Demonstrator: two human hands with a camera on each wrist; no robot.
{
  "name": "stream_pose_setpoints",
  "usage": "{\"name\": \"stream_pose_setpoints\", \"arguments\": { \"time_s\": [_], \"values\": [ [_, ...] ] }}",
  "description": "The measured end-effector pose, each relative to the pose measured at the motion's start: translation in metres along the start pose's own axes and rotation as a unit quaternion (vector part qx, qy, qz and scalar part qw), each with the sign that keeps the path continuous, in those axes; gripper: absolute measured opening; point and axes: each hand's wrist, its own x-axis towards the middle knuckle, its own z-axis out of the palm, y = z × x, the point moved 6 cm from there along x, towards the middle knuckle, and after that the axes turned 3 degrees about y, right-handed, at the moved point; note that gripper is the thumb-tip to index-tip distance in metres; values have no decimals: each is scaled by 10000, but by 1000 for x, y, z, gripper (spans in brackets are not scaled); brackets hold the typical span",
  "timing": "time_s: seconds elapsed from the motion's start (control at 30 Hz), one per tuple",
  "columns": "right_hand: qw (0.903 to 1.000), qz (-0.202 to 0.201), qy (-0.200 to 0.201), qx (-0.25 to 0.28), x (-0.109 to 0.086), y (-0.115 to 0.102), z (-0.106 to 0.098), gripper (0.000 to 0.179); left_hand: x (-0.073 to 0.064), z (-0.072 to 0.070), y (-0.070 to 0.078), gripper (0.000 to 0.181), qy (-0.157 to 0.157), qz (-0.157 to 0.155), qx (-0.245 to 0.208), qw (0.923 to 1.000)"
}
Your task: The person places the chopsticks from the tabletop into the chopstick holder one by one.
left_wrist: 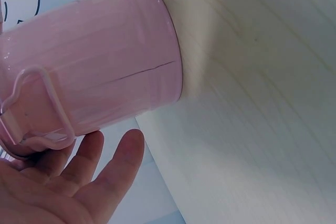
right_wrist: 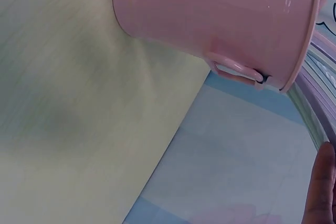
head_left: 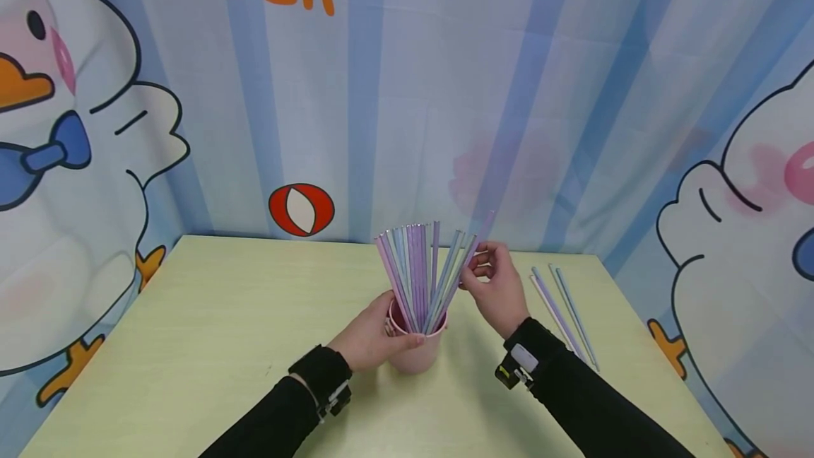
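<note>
Black sleeves (head_left: 610,401) nearest. Left hand (head_left: 372,334) clasps the pink cup (head_left: 416,357) on the table (head_left: 254,316), thumb across its front near the rim. Most straws (head_left: 416,271) already stand in it, fanned out. Right hand (head_left: 496,285) pinches a purple straw (head_left: 487,227) beside the bunch; cannot tell whether its lower end is inside. Mostly done, I judge: a few loose straws (head_left: 557,313) remain lying to the right. Striped curtain (head_left: 432,126) behind.

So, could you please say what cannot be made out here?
Head view: lower ends of the straws in the pink cup, hidden by its wall.
Right wrist view: most of the right hand, cut by the right edge.
Left wrist view: part of the cup's rim, cut by the left edge.
</note>
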Motion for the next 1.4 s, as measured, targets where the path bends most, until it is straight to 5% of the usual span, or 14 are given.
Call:
{"name": "stream_pose_setpoints", "arguments": {
  "time_s": [0.6,1.0,1.2,1.4],
  "values": [
    [9985,387,-133,-369,-16,24,9,38,0,0,2,87,38,45,100,9999],
    [9986,181,-264,-429,-23,25,0,32,-2,-1,1,87,74,17,156,9999],
    [9963,152,-303,-794,-23,37,-11,31,-3,-1,1,85,120,43,248,9996],
    [9823,-36,-204,-1864,-17,64,-33,30,-3,0,1,86,97,53,213,9997]
  ]
}}
